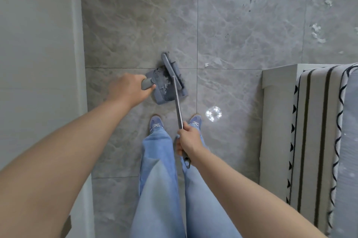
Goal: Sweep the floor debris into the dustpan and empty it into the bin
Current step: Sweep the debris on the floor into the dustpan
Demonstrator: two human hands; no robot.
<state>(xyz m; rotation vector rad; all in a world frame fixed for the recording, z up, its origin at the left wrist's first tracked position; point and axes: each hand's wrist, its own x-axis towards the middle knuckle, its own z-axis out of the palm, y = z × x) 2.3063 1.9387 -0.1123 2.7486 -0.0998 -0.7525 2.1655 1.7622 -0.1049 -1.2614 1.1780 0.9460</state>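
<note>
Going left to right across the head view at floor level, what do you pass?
White wall → left hand on the dustpan handle → broom head → paper scrap → white bed frame → striped bedding.

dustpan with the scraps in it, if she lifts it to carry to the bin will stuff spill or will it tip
The dustpan looks like rigid plastic, so it probably won't flex. The pale scraps in it look thin and light, so they may drift out if it is swung. The left hand grips only its handle, so its mouth could dip.

A grey plastic dustpan [164, 86] holding pale debris [163, 83] sits on the floor, the grey metal-handled broom [173, 70] head at its 3 o'clock edge.
</note>
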